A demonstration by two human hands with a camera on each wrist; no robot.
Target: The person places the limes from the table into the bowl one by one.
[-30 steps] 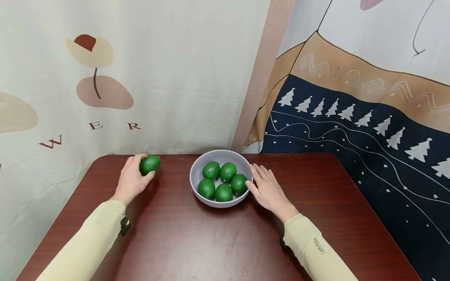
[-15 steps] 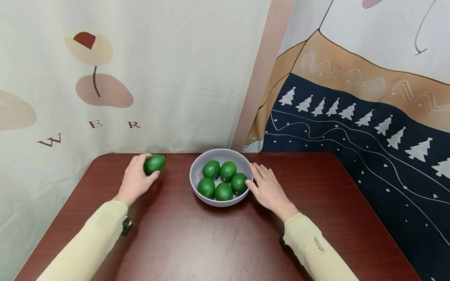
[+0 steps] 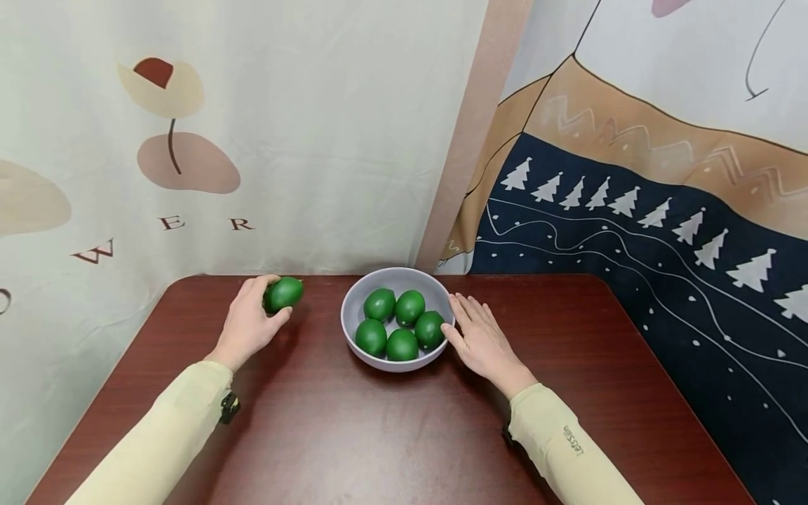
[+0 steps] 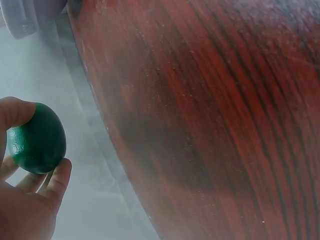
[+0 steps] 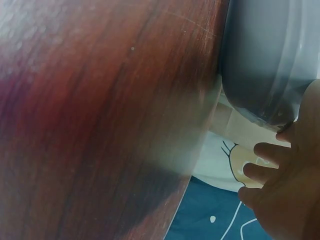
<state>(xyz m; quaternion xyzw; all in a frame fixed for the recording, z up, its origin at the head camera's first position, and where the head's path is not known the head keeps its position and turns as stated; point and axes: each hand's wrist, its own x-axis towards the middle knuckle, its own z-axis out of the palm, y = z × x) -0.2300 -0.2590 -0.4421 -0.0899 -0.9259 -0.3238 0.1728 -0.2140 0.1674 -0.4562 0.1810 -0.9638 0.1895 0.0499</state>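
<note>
My left hand (image 3: 249, 321) holds a green lime (image 3: 284, 294) between thumb and fingers, left of the bowl near the table's far edge. The left wrist view shows this lime (image 4: 40, 140) gripped from two sides, seemingly raised off the tabletop. A grey bowl (image 3: 349, 324) stands at the back middle of the table with several limes (image 3: 402, 345) inside. At its right side, my right hand (image 3: 482, 337) rests against the rim with fingers extended. From the right wrist, the bowl's outer wall (image 5: 265, 55) appears beside that hand (image 5: 290, 185).
The dark red-brown table (image 3: 328, 435) has its back edge close to a pale printed curtain (image 3: 315, 140). To the right hangs a navy cloth (image 3: 631, 280) with white trees.
My left hand has moved a little to the right with the lime, toward the bowl. The right hand and the bowl have stayed in place.
</note>
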